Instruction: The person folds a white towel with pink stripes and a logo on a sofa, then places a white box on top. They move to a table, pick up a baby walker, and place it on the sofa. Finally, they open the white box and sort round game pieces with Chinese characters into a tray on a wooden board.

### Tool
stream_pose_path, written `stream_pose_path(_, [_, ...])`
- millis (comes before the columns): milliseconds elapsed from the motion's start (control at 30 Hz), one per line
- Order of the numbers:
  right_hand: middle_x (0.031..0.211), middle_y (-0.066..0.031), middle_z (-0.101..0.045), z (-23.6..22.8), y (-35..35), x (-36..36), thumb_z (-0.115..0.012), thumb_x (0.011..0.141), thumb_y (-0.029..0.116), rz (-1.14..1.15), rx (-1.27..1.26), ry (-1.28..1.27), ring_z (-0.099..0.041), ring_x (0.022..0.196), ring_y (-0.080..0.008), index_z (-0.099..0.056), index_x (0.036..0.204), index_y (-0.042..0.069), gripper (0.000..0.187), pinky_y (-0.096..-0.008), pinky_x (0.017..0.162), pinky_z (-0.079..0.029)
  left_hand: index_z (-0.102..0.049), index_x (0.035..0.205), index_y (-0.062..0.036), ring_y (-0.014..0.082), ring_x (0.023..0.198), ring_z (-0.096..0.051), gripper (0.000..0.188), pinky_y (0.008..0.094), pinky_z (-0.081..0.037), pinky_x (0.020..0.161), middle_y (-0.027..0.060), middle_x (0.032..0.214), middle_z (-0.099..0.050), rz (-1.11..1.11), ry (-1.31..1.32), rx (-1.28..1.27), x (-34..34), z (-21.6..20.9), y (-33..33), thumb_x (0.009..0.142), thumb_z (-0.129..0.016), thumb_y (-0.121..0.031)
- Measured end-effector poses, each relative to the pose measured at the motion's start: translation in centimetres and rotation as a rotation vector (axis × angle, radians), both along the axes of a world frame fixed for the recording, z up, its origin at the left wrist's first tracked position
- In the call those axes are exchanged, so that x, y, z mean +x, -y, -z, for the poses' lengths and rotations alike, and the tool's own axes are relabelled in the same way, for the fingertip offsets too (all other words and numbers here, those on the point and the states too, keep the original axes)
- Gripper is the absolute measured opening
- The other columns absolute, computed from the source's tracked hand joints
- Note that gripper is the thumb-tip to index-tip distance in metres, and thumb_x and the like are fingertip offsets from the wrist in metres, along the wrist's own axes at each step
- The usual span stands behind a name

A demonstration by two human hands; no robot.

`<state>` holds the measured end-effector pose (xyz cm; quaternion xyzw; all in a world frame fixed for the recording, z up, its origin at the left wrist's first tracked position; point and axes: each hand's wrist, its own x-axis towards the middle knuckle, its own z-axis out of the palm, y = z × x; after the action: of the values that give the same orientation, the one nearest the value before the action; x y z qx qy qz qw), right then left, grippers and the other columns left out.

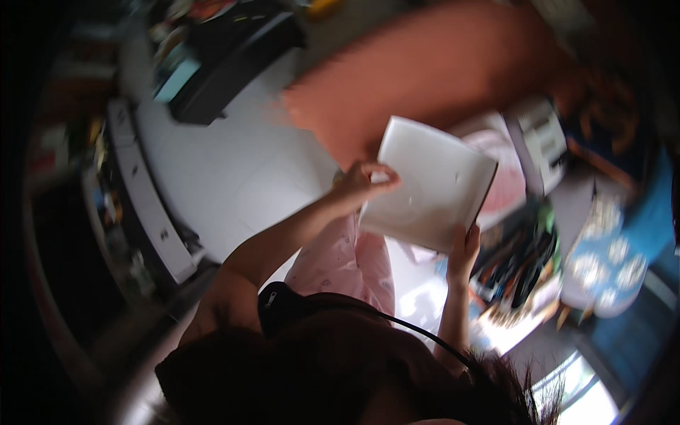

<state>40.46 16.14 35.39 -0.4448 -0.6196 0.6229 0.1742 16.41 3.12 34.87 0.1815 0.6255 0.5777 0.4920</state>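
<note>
A shallow, square white box or lid [432, 185] is held tilted in front of my body, its pale inside turned up and a dark edge along its right side. At its lower right corner, my right hand [464, 251] is closed on the rim, thumb along the side. My left hand [365, 184] reaches over the left edge, thumb and forefinger curled together in a pinch. Whatever sits between those fingertips, if anything, is too small to make out. Small marks show on the box's inner surface.
An orange-covered surface [425, 74] lies ahead. A black piece of furniture [234, 60] stands far left, a long grey-white drawer unit [152, 195] nearer left. To the right are a pink round item [499, 166], dark clustered items [520, 258] and a blue floral-patterned seat [605, 265].
</note>
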Motion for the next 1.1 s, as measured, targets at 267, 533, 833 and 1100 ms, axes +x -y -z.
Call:
stream_pose_path(267, [0.096,-0.0117,-0.057,-8.7,11.6,-12.1,-0.055,0.084,-0.001,-0.555,0.593,-0.101,-0.056,0.082,-0.0209,-0.055,0.103,-0.004,0.02,-0.0324,0.075,-0.045,-0.068,0.087,-0.0037,0.0217,0.084,-0.059,0.022,0.0312,-0.046,0.074,0.0102,0.089,-0.059,-0.755,-0.154,-0.208,1.4,-5.0,21.8,0.079,-0.069,-0.024])
stream_pose_path(533, [0.086,-0.0054,-0.058,-7.6,36.4,-22.9,-0.057,0.088,0.009,-1.163,-0.102,0.012,-0.057,0.071,-0.013,-0.051,0.118,0.004,0.031,-0.0254,0.061,-0.048,-0.068,0.085,-0.0047,0.0189,0.082,-0.059,0.015,0.0293,-0.047,0.07,0.0087,0.09,-0.056,-1.09,-0.149,-0.369,1.5,-7.6,43.2,0.079,-0.069,-0.018])
stream_pose_path(833, [0.085,-0.0079,-0.057,-13.4,56.7,-36.1,-0.049,0.094,0.023,-1.293,-0.624,0.129,-0.056,0.061,-0.0126,-0.051,0.116,-0.002,0.033,-0.0244,0.048,-0.046,-0.068,0.083,-0.0014,0.0201,0.084,-0.058,0.013,0.0313,-0.047,0.073,0.0094,0.091,-0.058,-1.293,-0.132,-0.38,-8.5,-10.8,63.5,0.079,-0.068,-0.013])
stream_pose_path(1100, [0.088,-0.0115,-0.061,-12.5,66.0,-52.5,-0.059,0.087,0.007,-1.284,-0.481,0.067,-0.061,0.067,-0.016,-0.047,0.117,-0.002,0.034,-0.0272,0.053,-0.052,-0.067,0.087,-0.0006,0.0206,0.088,-0.057,0.02,0.0306,-0.045,0.076,0.0095,0.091,-0.056,-1.279,-0.194,-0.219,-26.7,-10.1,70.0,0.082,-0.068,-0.02])
